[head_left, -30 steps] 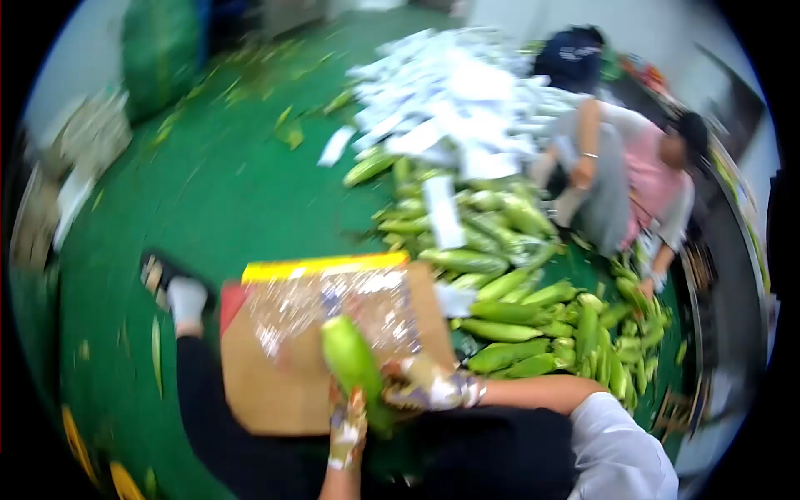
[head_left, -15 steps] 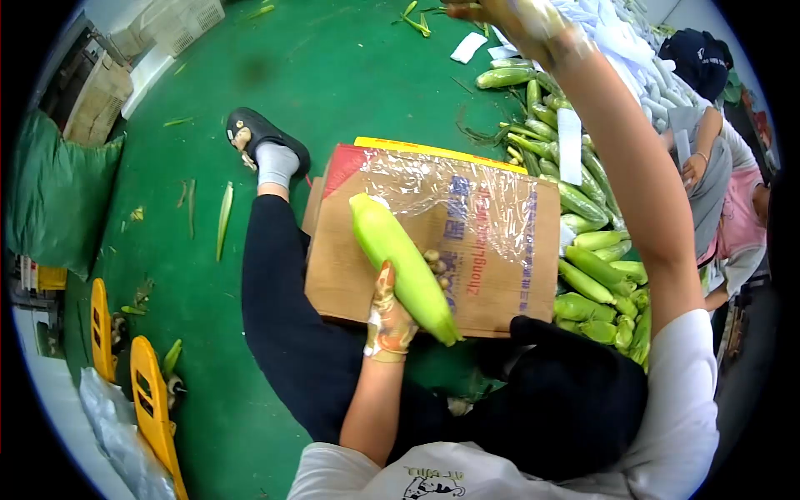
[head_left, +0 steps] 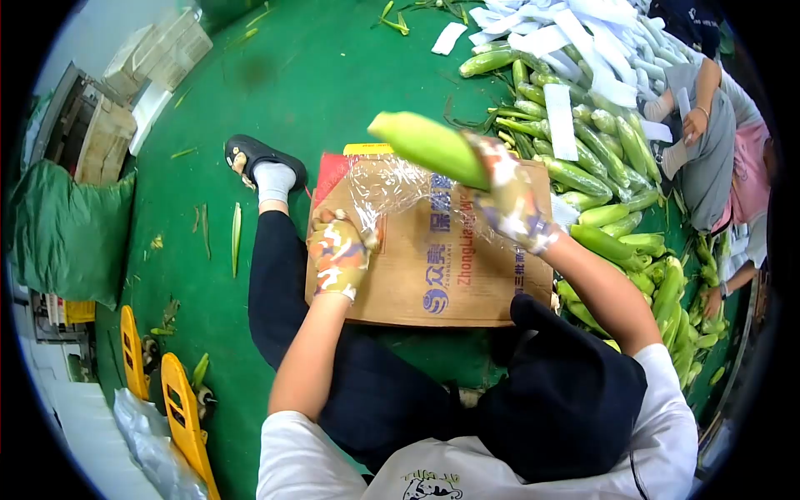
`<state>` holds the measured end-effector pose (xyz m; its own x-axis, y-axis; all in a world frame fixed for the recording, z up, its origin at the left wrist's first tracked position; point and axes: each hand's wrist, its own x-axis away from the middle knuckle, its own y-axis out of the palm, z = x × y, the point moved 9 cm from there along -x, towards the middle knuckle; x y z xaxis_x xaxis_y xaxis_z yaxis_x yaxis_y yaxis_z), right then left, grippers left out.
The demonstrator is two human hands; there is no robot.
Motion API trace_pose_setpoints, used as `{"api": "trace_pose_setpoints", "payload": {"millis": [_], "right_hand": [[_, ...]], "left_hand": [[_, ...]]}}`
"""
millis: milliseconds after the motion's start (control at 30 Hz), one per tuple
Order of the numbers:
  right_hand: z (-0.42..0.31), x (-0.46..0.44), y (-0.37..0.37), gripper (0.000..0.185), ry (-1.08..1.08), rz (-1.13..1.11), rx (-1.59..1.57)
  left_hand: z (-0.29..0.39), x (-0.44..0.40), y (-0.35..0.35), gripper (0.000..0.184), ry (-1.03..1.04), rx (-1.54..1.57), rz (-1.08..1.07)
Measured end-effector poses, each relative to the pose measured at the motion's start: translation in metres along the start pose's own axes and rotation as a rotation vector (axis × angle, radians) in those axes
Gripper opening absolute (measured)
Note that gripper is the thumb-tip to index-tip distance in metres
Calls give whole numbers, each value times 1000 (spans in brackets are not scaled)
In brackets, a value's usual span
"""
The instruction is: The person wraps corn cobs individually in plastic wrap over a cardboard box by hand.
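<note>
My right hand (head_left: pixel 515 198), in a patterned glove, is wrapped round the lower end of a green ear of corn (head_left: pixel 429 150), raised above the cardboard box (head_left: pixel 379 292). The ear's thick end points left. My left hand (head_left: pixel 340 254), gloved too, lies over the box's left side, its fingers closed on the edge of clear plastic film (head_left: pixel 387 187). Creased film spreads across the upper part of the box, beneath the corn. Behind the box's far edge shows a yellow strip (head_left: pixel 367 149).
Wrapped corn (head_left: pixel 575 177) and white sleeves (head_left: pixel 550 40) are heaped at upper right, with loose ears (head_left: pixel 671 292) below. A co-worker (head_left: pixel 708 158) sits beside them. A green sack (head_left: pixel 71 233), crates (head_left: pixel 171 50) and yellow handles (head_left: pixel 182 412) stand left.
The corn has passed from my left hand to my right and is raised higher. My right hand has come down from the top of the view. My left hand has moved left onto the film.
</note>
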<state>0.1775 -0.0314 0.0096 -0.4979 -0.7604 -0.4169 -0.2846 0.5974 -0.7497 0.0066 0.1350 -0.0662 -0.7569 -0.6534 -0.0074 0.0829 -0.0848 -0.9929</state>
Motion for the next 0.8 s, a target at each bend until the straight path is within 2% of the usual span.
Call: {"api": "trace_pose_setpoints", "payload": {"millis": [33, 67, 100, 167, 200, 233, 267, 333, 367, 433, 500, 533, 567, 600, 633, 700, 767, 800], "right_hand": [[5, -2, 18, 67, -13, -34, 20], [16, -3, 46, 68, 85, -179, -47], [28, 9, 65, 69, 219, -326, 68], [27, 25, 80, 70, 90, -350, 181], [30, 32, 88, 69, 32, -341, 339], [32, 34, 86, 69, 48, -367, 332], [25, 37, 80, 68, 59, -459, 229], [13, 39, 67, 63, 84, -638, 39], [7, 32, 63, 54, -77, -510, -24], [17, 24, 82, 59, -116, -742, -60], [25, 11, 92, 55, -200, -832, -50], [23, 3, 75, 52, -215, -645, -21], [19, 1, 58, 49, -220, -455, 6], [24, 7, 37, 48, -95, -290, 55], [48, 24, 31, 55, 122, -263, 58], [56, 70, 15, 50, 205, -220, 299], [40, 86, 8, 36, 44, -143, 487], [86, 98, 13, 28, 204, -359, 498]], "left_hand": [[6, -2, 16, 54, 116, -114, 14], [1, -5, 30, 45, 80, 45, -95], [-6, -11, 33, 45, 94, 34, -89], [-19, -18, 41, 33, 203, -118, -105], [-28, -15, 49, 28, 251, -184, -128], [-29, -5, 18, 24, 339, 73, 20], [-63, -2, 17, 24, 234, 550, 104], [-40, -8, 35, 27, 253, 591, 32], [-25, -19, 38, 30, 259, 622, 19], [1, -31, 39, 39, 251, 681, 6], [23, -42, 34, 49, 244, 738, 7], [34, -45, 31, 49, 251, 747, 11], [61, -41, 14, 50, 478, 494, 114], [85, -33, 4, 51, 702, 233, 215], [91, -34, -4, 51, 719, 248, 210], [89, -44, 17, 59, 543, 317, -176], [84, -49, 24, 53, 587, 212, -128], [80, -50, 27, 51, 572, 247, -160]]}}
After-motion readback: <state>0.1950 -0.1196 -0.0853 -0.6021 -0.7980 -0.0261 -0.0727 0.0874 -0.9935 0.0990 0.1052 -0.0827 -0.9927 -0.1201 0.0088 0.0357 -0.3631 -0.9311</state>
